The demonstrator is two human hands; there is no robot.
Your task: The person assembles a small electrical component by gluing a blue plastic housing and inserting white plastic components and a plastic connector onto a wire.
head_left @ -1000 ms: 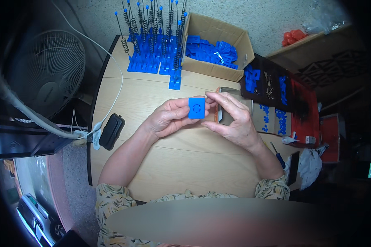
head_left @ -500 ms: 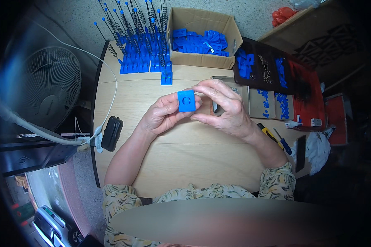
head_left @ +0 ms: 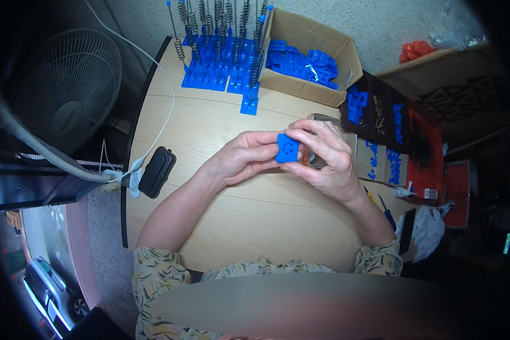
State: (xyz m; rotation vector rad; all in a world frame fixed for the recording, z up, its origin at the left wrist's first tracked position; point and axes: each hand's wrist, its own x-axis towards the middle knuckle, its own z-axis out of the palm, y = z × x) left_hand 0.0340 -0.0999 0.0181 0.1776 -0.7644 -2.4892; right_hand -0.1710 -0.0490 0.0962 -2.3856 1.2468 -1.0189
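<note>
Over the middle of the table I hold a small blue rectangular plastic piece (head_left: 288,148) with a round cut-out in its face. My left hand (head_left: 245,157) is closed on its left edge, thumb in front and fingers behind. My right hand (head_left: 327,160) comes from the other side, its fingertips at the top corner and its thumb at the lower edge, gripping the piece too. Behind the right hand stands a small open box (head_left: 321,118), mostly hidden by that hand.
Blue bases with upright springs and blue-tipped rods (head_left: 215,71) stand at the back, beside a cardboard box (head_left: 300,89) of blue parts. Compartment trays (head_left: 383,148) of small parts are at right, near a screwdriver (head_left: 389,216). A black case (head_left: 156,171) lies left, by a fan (head_left: 68,102).
The view has shifted, so the table sits differently in it. My right hand has closed in on the blue plastic piece, which is now tilted and gripped from both sides.
</note>
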